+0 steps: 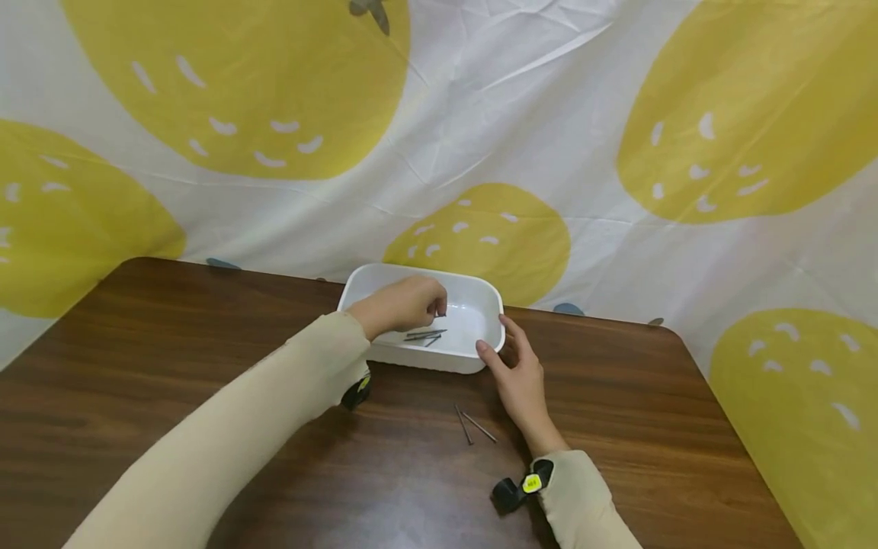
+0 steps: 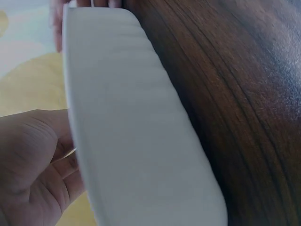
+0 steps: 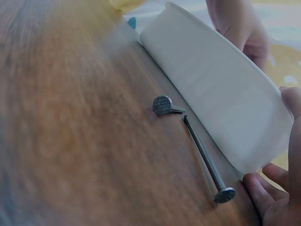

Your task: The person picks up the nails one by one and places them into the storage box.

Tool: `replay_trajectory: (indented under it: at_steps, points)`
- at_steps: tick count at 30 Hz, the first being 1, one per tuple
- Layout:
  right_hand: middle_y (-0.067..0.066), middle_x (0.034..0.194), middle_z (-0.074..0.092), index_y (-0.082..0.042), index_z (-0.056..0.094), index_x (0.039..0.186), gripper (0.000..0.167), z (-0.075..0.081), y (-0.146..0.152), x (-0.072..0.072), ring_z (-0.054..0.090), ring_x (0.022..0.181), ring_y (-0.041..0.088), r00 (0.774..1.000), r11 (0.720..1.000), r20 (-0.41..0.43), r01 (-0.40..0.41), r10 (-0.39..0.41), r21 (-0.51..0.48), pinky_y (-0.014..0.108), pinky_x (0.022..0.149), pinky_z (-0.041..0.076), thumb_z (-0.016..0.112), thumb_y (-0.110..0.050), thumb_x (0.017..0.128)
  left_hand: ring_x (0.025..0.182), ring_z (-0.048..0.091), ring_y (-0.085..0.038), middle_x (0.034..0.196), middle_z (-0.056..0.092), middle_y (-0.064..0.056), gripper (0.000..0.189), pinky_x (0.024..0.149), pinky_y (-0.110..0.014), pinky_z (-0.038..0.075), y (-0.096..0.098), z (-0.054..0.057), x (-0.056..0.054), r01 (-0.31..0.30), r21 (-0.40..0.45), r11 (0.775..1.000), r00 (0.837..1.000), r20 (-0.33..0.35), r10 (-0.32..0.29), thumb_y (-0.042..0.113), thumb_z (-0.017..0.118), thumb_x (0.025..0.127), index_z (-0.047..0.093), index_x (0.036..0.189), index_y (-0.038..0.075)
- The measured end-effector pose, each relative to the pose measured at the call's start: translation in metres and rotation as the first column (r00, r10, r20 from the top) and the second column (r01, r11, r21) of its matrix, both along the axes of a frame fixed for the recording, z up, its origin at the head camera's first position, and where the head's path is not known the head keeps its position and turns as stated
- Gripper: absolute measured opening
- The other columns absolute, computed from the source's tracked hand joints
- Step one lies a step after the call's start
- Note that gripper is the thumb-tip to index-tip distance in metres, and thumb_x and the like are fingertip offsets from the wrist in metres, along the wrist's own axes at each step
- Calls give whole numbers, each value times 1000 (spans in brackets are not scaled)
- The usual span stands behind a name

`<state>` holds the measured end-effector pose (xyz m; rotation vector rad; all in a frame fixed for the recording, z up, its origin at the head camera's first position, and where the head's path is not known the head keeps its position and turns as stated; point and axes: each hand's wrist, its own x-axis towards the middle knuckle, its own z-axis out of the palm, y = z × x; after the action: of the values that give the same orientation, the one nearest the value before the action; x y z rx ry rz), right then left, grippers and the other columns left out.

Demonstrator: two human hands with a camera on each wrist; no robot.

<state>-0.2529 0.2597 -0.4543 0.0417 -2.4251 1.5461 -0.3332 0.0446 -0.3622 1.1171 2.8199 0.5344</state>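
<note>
A white rectangular tray (image 1: pixel 421 356) stands at the back of the table. My left hand (image 1: pixel 405 301) reaches over its near wall, the fingers bent downward inside. A short dark piece of a nail shows at those fingertips; the rest of it is hidden. Below that hand, several grey nails (image 1: pixel 425 335) lie on the tray's floor. My right hand (image 1: pixel 519 377) grips the tray's right end, thumb on the near corner of the rim and fingers along the outer side. Two loose nails, one a flat-headed nail (image 3: pixel 204 155), lie on the table in front of the tray.
The brown wooden table (image 1: pixel 384 473) reaches back to a white curtain (image 1: pixel 480 114) printed with yellow shapes. That curtain hangs close behind the tray. A black wrist camera (image 1: pixel 509 494) is strapped at my right wrist, low over the table.
</note>
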Motion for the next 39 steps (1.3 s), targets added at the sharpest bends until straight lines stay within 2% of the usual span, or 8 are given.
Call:
replay_trajectory:
  at_steps: [6,13,20,27,39]
  points:
    - [16,135,64,-25,47,150,62,0,2,0,66,119,29,1000,1000,-3,-6,6,-3,44,101,50,70,-37,94,87,63,-21,92,71,-10,20,84,-33,54,1,-14,-9,-24,-39,999,1000,13,24,-6,61,83,74,96,2]
    - [16,136,64,-24,47,150,62,1,-1,3,65,121,30,1000,1000,-2,-9,9,-9,47,100,51,71,-37,94,94,64,-23,98,71,-11,16,89,-36,53,-2,-21,-10,-76,-76,994,995,66,81,-2,62,86,73,97,3]
    - [16,135,64,-24,47,150,62,3,-4,4,66,119,30,1000,1000,-6,-5,5,0,45,98,51,71,-36,94,94,64,-22,99,71,-9,14,88,-36,54,-3,-23,-11,-99,-103,990,991,80,108,1,63,86,72,97,6]
    - [16,136,64,-24,47,150,62,3,-5,3,66,120,30,1000,1000,-6,-9,9,6,45,98,52,70,-36,94,94,64,-21,100,72,-7,13,86,-36,53,-1,-23,-9,-113,-146,983,990,64,124,5,65,85,72,95,8]
    - [16,137,64,-23,46,150,62,4,-7,2,66,121,31,1000,1000,-7,-12,12,9,46,98,52,70,-36,94,98,65,-23,103,72,-8,15,89,-37,53,-1,-19,-8,-112,-140,984,989,81,124,5,63,87,73,98,8]
